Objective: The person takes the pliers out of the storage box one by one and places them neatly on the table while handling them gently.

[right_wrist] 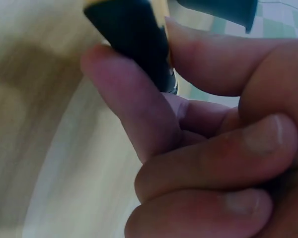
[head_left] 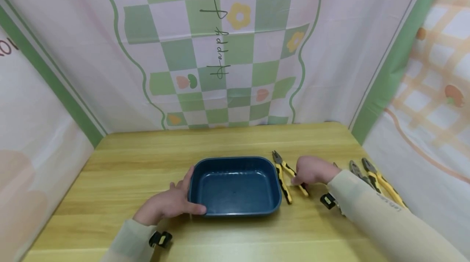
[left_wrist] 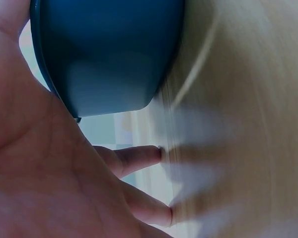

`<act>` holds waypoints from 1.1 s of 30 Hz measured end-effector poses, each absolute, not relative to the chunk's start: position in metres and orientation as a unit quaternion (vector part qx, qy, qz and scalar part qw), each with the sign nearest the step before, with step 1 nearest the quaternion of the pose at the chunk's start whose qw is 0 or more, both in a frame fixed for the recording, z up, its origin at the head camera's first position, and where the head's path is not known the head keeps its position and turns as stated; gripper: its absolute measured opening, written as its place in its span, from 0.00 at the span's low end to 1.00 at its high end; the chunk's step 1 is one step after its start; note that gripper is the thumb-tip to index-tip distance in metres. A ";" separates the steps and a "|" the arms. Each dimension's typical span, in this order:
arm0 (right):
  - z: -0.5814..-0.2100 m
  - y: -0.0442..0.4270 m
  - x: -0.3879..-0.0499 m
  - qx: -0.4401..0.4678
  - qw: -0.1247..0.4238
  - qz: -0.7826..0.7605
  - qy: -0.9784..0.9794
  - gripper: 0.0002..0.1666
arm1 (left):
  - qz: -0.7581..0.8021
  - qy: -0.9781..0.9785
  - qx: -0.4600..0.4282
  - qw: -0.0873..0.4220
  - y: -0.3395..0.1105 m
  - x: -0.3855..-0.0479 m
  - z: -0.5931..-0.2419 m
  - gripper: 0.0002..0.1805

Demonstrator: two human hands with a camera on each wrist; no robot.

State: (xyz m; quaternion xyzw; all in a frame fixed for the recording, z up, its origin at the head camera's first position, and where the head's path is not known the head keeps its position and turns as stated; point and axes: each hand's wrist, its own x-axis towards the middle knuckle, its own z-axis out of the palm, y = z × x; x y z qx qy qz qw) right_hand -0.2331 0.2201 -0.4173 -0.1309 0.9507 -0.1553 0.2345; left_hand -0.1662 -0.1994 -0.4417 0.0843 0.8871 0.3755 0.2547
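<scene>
A dark blue rectangular plastic basin (head_left: pixel 235 214) stands in the middle of the wooden table. My left hand (head_left: pixel 172 201) rests against its left end, thumb over the near rim and index finger along the left rim. Two more fingers (left_wrist: pixel 139 157) stretch out apart from the basin in the left wrist view. Just right of the basin lie yellow-and-black pliers (head_left: pixel 282 172) with handles spread. My right hand (head_left: pixel 312 169) pinches the end of one handle (right_wrist: pixel 134 39) between thumb and index finger, its other fingers curled in. The pliers' jaws point to the far side.
Farther right, partly behind my right sleeve, lie more pliers: one with a grey head (head_left: pixel 355 168) and one with yellow handles (head_left: pixel 385 184). Patterned cloth (head_left: pixel 235 70) hangs along the back and both sides of the table (head_left: pixel 139 152).
</scene>
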 end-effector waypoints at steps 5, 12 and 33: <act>-0.419 0.219 -0.234 -0.143 0.235 -0.142 0.951 0.21 | 0.379 0.885 0.082 0.256 -0.198 -0.167 -0.442 0.73; -0.413 0.203 -0.232 -0.200 0.142 -0.084 0.966 0.26 | 0.376 0.886 0.087 0.255 -0.199 -0.168 -0.442 0.73; -0.420 0.184 -0.212 -0.215 0.096 -0.005 0.972 0.33 | 0.374 0.885 0.084 0.263 -0.200 -0.166 -0.439 0.73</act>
